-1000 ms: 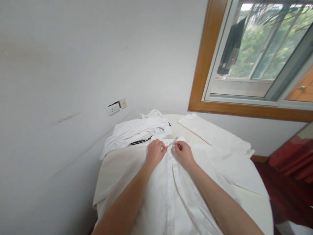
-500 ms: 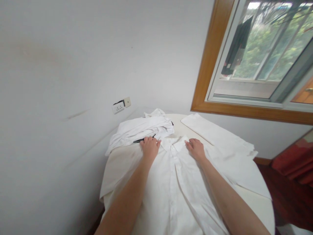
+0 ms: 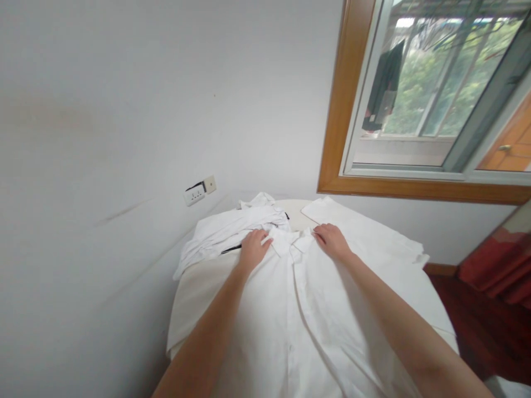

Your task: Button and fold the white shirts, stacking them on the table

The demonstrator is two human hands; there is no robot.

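Observation:
A white button-up shirt point(image 3: 298, 320) lies spread front-up on a round white table point(image 3: 450, 345), its collar point(image 3: 290, 243) at the far end. My left hand point(image 3: 252, 250) rests on the shirt's left shoulder beside the collar, fingers curled over the fabric edge. My right hand point(image 3: 332, 241) lies on the right shoulder beside the collar, fingers bent onto the cloth. Whether either hand pinches the fabric or only presses on it is unclear.
A crumpled heap of white garments point(image 3: 232, 232) with a dark strip lies behind my left hand. A folded white cloth point(image 3: 365, 232) sits at the back right. A wall socket point(image 3: 194, 193) is on the wall. A wood-framed window point(image 3: 415, 188) is at right.
My hands left the collar's middle, where they were pinched together, and moved apart to the shirt's shoulders. The collar now sits flatter and closed.

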